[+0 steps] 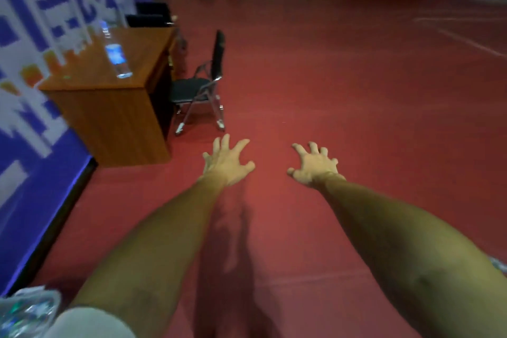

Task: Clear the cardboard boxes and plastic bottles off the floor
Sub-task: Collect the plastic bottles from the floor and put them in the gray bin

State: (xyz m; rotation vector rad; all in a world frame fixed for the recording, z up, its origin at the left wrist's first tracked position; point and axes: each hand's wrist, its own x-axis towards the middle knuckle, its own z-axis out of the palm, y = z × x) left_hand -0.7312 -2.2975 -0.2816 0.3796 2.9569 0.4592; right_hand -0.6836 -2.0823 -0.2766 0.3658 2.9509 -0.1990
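The dark red sports floor [343, 96] shows no cardboard boxes in view, and along the blue printed banner [33, 107] stands a brown wooden desk [109, 118] with a black folding metal chair [203, 82] just beside it. A crinkled clear plastic bag [27, 313], seemingly of gathered bottles, sits at the lower left, and a clear plastic bottle with a blue label [116, 59] stands upright on the desk. The left hand [226, 164] and right hand [314, 166] reach forward empty, fingers spread apart, so it seems best to scan around the chair and desk before stooping.
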